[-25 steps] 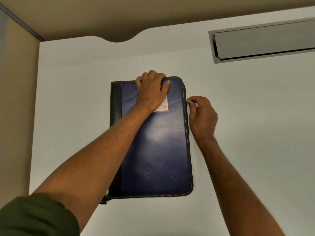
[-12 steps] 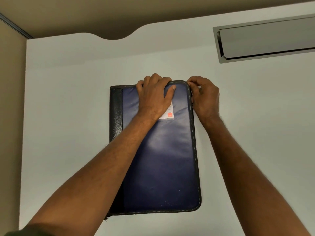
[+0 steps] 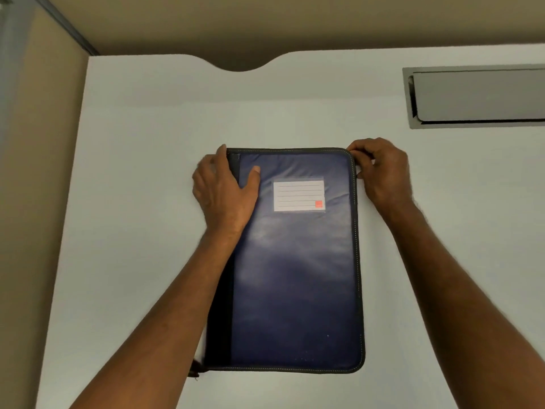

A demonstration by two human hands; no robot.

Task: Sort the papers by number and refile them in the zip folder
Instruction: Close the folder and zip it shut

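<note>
**Both hands at the far corners of a closed zip folder**

White desk fills nearly the whole view, with a tan wall beyond its far edge and a curved notch cut into that edge.

On the desk lies the zip folder, flat, closed, its long sides running away from the person. All places below are given from this folder.

The left hand sits on the folder's far left corner. It is partly open: the thumb lies flat on the blue cover, the palm covers the black spine strip, and the other fingers curl over the folder's left edge, so the corner is clasped loosely between thumb and fingers.

The right hand is at the folder's far right corner, just outside the stitched edge. Its fingers are curled in and pinched together against the rounded corner; whatever small thing they pinch there is hidden by the fingers, so I cannot tell if it is the zip pull.

Between the two hands, on the far half of the cover, is a white lined label in a clear pocket, with a small orange square at its near right corner.

At the folder's near left corner a short dark tab sticks out onto the desk.

Well beyond the folder's far right corner, a grey recessed cable hatch is set into the desk.
</note>
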